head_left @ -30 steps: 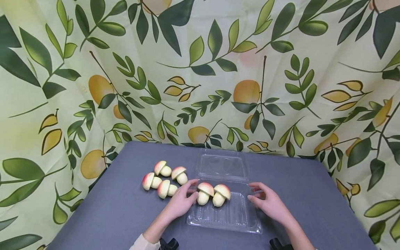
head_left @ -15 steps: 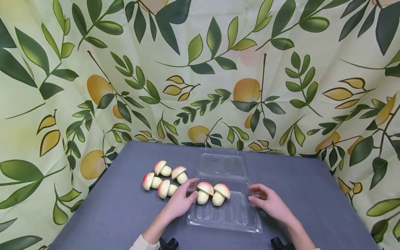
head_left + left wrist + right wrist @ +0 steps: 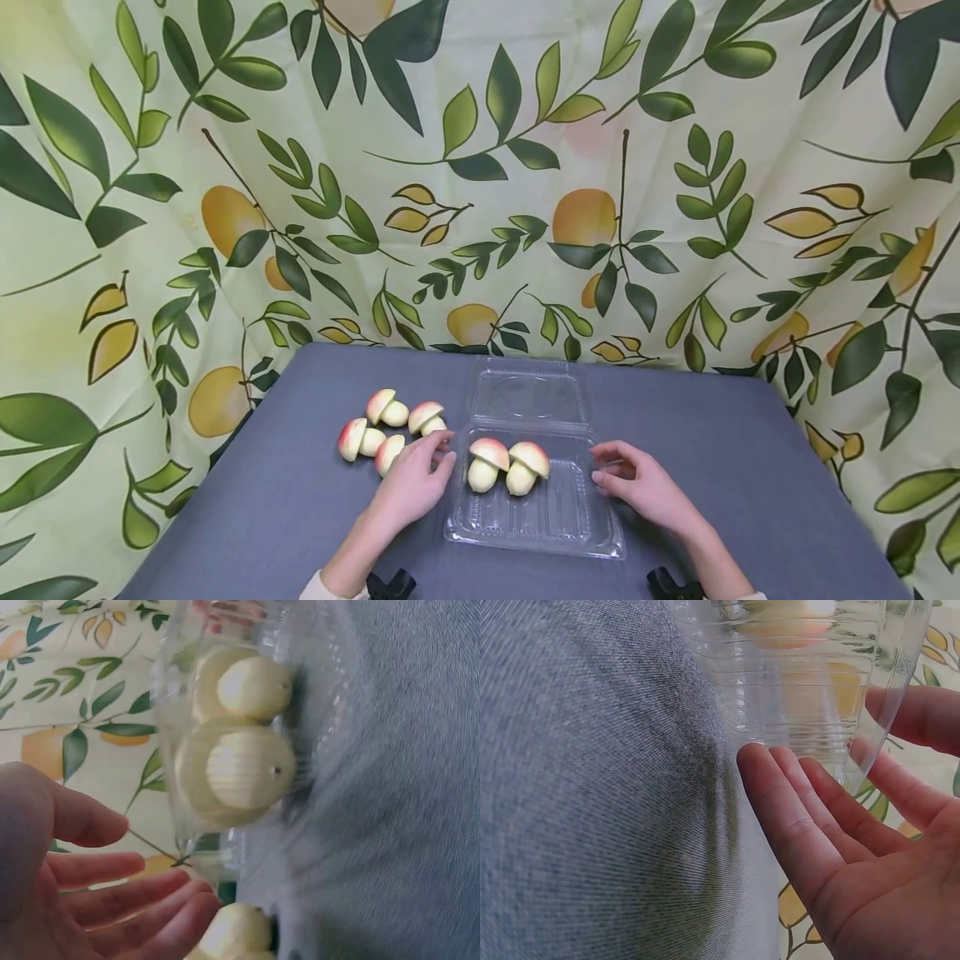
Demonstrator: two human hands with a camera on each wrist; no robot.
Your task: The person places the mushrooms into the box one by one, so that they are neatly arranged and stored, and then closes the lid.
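Note:
A clear plastic clamshell box lies open on the grey cloth, its lid folded back behind it. Side by side in its left half lie two pale mushroom-shaped pieces with red-tinged caps. My left hand hovers left of the box, holding nothing, fingers spread and slightly bent in the left wrist view. It partly covers the nearest of several loose mushroom-shaped pieces. At the box's right wall is my right hand; in the right wrist view its relaxed fingers reach the clear side, thumb by the rim.
The grey cloth-covered table extends on both sides of the box. Behind and beside it hangs a fabric backdrop printed with leaves and fruit. Black wrist mounts show at the bottom edge.
My left hand has drawn away to the left from the mushroom-shaped pieces in the box. The right hand stays by the right wall. The view shifts slightly.

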